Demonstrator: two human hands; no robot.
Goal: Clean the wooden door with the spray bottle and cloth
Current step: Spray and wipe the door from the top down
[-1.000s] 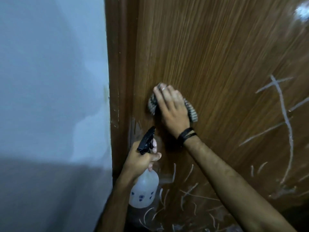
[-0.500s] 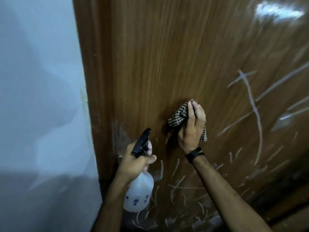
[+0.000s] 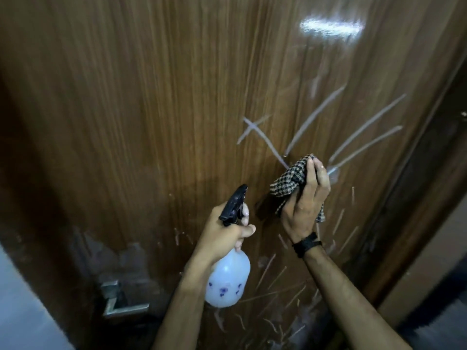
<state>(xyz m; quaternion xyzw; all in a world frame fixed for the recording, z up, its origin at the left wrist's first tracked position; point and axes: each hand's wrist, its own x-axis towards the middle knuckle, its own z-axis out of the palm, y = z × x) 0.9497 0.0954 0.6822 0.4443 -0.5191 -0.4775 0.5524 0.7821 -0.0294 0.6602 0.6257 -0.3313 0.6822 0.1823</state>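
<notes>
The left hand (image 3: pixel 222 231) grips the neck of the white spray bottle (image 3: pixel 227 281), held low before the wooden door (image 3: pixel 151 109). Beside it, the right hand (image 3: pixel 305 203) clutches the bunched checkered cloth (image 3: pixel 290 178) near pale chalk-like streaks (image 3: pixel 313 117).

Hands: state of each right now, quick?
Left hand: fingers curled round the spray bottle neck.
Right hand: fingers gripping the checked cloth.

My right hand (image 3: pixel 304 198) has carried the checked cloth (image 3: pixel 290 180) from the door's left edge, mid-frame, to right of centre, beside the pale chalk strokes (image 3: pixel 364 142). My fingers, flat on it a second ago, now bunch it. The white wall has slid out of frame left.
</notes>
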